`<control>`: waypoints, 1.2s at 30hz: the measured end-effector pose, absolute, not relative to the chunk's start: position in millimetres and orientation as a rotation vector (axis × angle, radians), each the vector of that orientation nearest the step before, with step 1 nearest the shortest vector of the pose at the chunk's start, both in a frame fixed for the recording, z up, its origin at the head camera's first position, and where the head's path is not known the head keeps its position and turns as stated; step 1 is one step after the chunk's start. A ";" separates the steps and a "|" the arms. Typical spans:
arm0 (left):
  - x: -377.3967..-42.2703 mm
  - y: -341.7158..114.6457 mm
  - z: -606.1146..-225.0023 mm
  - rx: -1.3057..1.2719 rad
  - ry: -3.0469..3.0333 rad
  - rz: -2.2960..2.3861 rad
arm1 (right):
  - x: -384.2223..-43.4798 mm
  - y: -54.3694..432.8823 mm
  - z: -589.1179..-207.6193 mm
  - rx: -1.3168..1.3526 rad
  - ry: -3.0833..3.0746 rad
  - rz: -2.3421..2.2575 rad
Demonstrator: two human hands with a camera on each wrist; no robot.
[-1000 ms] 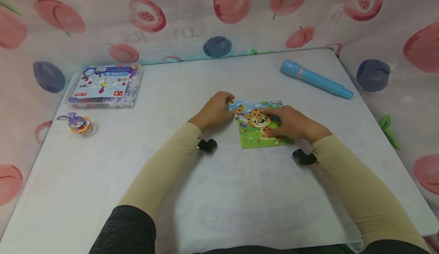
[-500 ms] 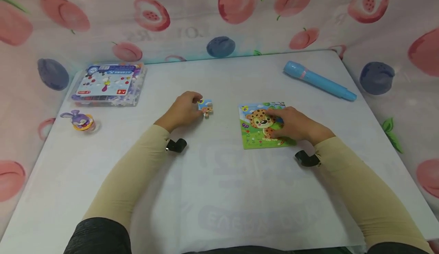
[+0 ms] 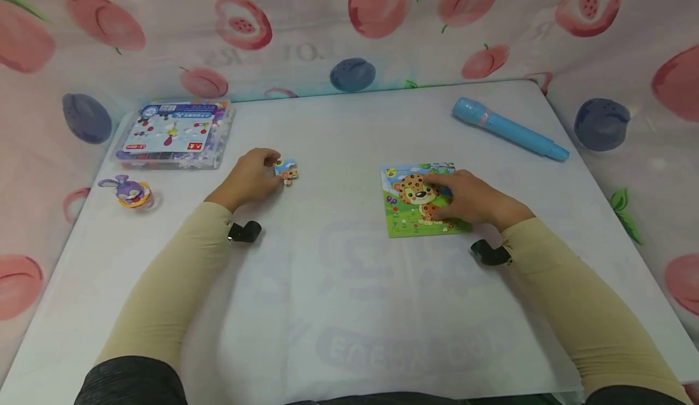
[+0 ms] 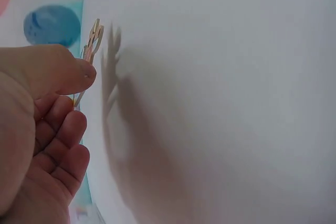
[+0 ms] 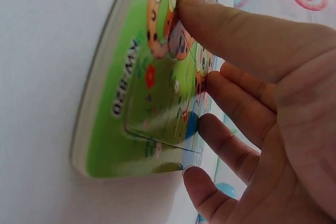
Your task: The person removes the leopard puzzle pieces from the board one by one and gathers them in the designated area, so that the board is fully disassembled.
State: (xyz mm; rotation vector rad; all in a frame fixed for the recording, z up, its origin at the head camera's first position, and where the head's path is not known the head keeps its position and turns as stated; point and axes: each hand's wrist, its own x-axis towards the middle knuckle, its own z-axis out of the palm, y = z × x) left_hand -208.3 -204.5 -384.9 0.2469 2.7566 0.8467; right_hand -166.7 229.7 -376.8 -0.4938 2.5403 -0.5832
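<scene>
My left hand (image 3: 248, 178) pinches a small jigsaw puzzle piece (image 3: 286, 171) with a blue sky and a brown animal face. In the left wrist view the piece (image 4: 93, 43) is seen edge-on, between thumb and fingers, with its shadow cast on the table. To the right lies a square leopard puzzle (image 3: 401, 221) in a green-bordered board. My right hand (image 3: 472, 198) rests on its right part, thumb and fingers spread over the picture. The right wrist view shows the fingertips at the glossy surface and "KW-820" printed along the board's edge (image 5: 118, 100).
A clear plastic box (image 3: 169, 132) with a printed label stands at the back left of the white table (image 3: 338, 283). In front of it is a purple rabbit toy (image 3: 129, 192) with a yellow ring. A light-blue thick tube (image 3: 508, 127) lies at the back right.
My left hand has moved left with the puzzle piece, from the board's upper left corner to well away from it. My right hand has stayed on the puzzle.
</scene>
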 end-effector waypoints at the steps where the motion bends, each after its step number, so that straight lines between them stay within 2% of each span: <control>1: -208.8 -208.4 -385.3 0.236 2.755 0.843 | -166.7 230.0 -376.9 -0.493 2.541 -0.585; 20: -213.9 -250.4 -385.6 0.120 2.699 0.800 | -166.5 230.6 -379.6 -0.477 2.533 -0.611; 36: -214.3 -251.2 -386.4 0.187 2.700 0.775 | -165.8 231.6 -378.6 -0.470 2.538 -0.613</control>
